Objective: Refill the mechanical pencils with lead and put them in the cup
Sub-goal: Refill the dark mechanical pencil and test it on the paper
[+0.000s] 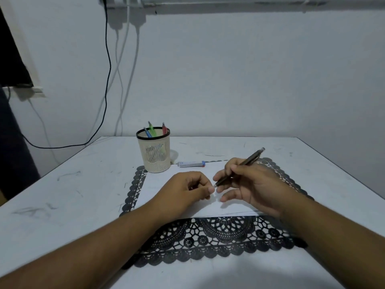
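My right hand (248,184) grips a dark mechanical pencil (248,159) above the white paper (158,182), its tip pointing down left and its cap end up right. Just left of the tip, my left hand (187,188) has its fingers curled, thumb and forefinger pinched together; what they pinch is too small to see. A cream mesh cup (155,155) with a black rim stands behind the paper and holds three pencils, blue (147,132), green (152,128) and red (164,128). A clear lead case (191,163) with a blue end lies right of the cup.
A black lace mat (208,238) lies under the paper on the white table (62,195). The wall is close behind the table. Cables (108,65) hang down the wall at the back left.
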`<move>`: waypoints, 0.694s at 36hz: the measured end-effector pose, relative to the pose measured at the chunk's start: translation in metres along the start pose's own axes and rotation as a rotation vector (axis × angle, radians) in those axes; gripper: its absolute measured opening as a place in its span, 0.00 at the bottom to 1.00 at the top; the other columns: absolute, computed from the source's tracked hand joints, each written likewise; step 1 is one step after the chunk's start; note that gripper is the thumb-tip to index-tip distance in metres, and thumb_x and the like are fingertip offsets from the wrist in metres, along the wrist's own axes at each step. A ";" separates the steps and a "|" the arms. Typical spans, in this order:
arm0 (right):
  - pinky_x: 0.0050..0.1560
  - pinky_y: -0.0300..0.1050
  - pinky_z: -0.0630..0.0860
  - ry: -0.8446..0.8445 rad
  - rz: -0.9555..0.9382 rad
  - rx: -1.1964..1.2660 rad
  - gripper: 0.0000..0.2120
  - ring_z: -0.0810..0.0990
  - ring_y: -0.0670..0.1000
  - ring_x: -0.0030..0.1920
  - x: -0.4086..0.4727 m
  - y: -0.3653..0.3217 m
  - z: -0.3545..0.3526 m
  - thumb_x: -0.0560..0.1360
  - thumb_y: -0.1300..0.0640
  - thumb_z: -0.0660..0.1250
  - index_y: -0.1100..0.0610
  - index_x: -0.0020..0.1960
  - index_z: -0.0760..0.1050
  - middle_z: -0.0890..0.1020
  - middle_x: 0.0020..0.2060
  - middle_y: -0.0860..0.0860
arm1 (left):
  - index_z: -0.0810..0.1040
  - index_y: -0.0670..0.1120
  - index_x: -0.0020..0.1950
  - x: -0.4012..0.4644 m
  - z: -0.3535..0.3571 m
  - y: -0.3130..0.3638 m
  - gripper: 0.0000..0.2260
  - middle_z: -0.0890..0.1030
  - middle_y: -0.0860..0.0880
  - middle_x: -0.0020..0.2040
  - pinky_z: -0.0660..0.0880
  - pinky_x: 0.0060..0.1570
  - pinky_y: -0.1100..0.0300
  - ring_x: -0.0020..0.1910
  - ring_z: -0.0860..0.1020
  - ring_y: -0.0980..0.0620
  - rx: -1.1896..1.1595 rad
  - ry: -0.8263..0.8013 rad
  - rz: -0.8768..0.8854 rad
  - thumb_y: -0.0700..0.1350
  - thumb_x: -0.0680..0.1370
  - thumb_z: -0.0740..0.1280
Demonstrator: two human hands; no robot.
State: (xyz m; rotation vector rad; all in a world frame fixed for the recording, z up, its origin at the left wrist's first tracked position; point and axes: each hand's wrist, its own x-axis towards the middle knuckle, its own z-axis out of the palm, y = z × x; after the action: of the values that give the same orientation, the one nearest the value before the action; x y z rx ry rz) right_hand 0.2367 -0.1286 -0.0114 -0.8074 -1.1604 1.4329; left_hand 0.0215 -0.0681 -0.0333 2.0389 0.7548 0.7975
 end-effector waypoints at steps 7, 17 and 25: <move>0.41 0.49 0.81 0.089 -0.067 -0.270 0.04 0.80 0.58 0.38 -0.005 -0.011 -0.017 0.72 0.69 0.70 0.62 0.44 0.79 0.81 0.40 0.62 | 0.79 0.58 0.63 0.002 -0.006 -0.005 0.09 0.78 0.65 0.60 0.69 0.58 0.68 0.61 0.72 0.65 0.455 -0.070 0.130 0.49 0.83 0.66; 0.58 0.58 0.79 0.054 0.049 -0.522 0.07 0.84 0.58 0.46 -0.021 0.008 -0.017 0.72 0.67 0.71 0.56 0.42 0.81 0.85 0.46 0.62 | 0.69 0.59 0.78 -0.003 0.000 -0.007 0.22 0.66 0.61 0.77 0.58 0.77 0.55 0.76 0.59 0.61 0.689 -0.263 0.122 0.59 0.83 0.62; 0.41 0.50 0.79 0.134 0.013 -0.664 0.11 0.82 0.55 0.37 -0.020 0.011 -0.007 0.75 0.71 0.70 0.57 0.41 0.78 0.83 0.35 0.61 | 0.67 0.58 0.79 -0.004 0.000 -0.012 0.24 0.64 0.60 0.79 0.55 0.77 0.58 0.77 0.56 0.62 0.692 -0.281 0.123 0.58 0.84 0.62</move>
State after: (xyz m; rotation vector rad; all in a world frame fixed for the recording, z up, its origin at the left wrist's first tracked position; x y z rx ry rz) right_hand 0.2440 -0.1459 -0.0265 -1.3432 -1.5471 0.9761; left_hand 0.0163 -0.0651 -0.0443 2.7608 0.8191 0.3087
